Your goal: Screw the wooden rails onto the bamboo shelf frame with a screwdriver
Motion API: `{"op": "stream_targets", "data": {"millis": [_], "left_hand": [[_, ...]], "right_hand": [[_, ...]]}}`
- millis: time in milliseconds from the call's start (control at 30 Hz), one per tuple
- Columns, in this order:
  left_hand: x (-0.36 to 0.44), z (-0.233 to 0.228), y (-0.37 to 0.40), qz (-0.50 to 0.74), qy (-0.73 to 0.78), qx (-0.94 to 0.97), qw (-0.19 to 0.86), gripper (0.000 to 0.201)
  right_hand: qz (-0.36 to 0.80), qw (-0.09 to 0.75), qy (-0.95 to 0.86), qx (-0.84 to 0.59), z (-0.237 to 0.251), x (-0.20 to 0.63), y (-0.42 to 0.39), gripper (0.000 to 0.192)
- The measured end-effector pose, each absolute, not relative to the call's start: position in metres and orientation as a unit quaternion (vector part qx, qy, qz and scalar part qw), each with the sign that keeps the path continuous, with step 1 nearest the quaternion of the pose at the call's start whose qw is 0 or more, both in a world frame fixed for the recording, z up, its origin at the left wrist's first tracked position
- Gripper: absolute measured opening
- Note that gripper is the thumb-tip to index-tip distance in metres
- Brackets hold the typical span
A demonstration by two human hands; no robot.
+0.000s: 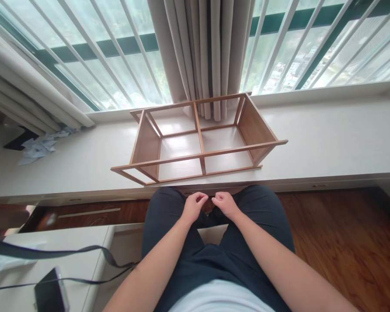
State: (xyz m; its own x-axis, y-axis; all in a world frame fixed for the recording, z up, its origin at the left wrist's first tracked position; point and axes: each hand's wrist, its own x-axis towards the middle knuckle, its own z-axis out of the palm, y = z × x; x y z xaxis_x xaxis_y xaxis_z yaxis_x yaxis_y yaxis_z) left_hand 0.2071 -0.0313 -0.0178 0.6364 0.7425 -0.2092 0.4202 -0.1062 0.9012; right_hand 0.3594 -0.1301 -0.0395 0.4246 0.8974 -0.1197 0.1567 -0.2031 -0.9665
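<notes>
My left hand (194, 207) is closed in a pinch, thumb against the curled fingers, between my knees. Facing it across a small gap, my right hand (225, 204) has its fingers curled in. Whatever either hand might hold is too small or hidden to make out. Just beyond the hands, a brown wooden rack frame (201, 154) lies on the broad white window ledge (328, 134). Two solid panels close its ends, and a middle crossbar divides it. Neither hand touches the frame.
Grey curtains (199, 52) hang behind the frame, before barred windows. Crumpled papers (39, 147) lie on the ledge at far left. At lower left, a white table (81, 238) bears a dark phone-like device (52, 291); a black strap (84, 250) crosses above. Wooden floor (341, 234) lies right.
</notes>
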Motion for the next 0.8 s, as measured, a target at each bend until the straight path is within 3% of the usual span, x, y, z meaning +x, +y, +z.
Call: {"op": "stream_targets", "data": {"millis": [167, 300, 433, 800], "left_hand": [[0.2104, -0.0188, -0.031, 0.143, 0.411, 0.724, 0.536, 0.026], [0.2128, -0.0209, -0.0313, 0.139, 0.399, 0.714, 0.558, 0.028], [0.2133, -0.0223, -0.0299, 0.13, 0.395, 0.705, 0.574, 0.028], [0.215, -0.0204, -0.0294, 0.099, 0.405, 0.701, 0.579, 0.035]], "right_hand": [[0.369, 0.51, -0.383, -0.676, -0.0414, 0.3585, -0.1281, 0.028], [0.431, 0.516, -0.35, -0.652, -0.0387, 0.3571, -0.1292, 0.015], [0.49, 0.502, -0.347, -0.623, -0.0344, 0.3542, -0.1308, 0.018], [0.471, 0.48, -0.364, -0.645, -0.0339, 0.3545, -0.1295, 0.02]]}}
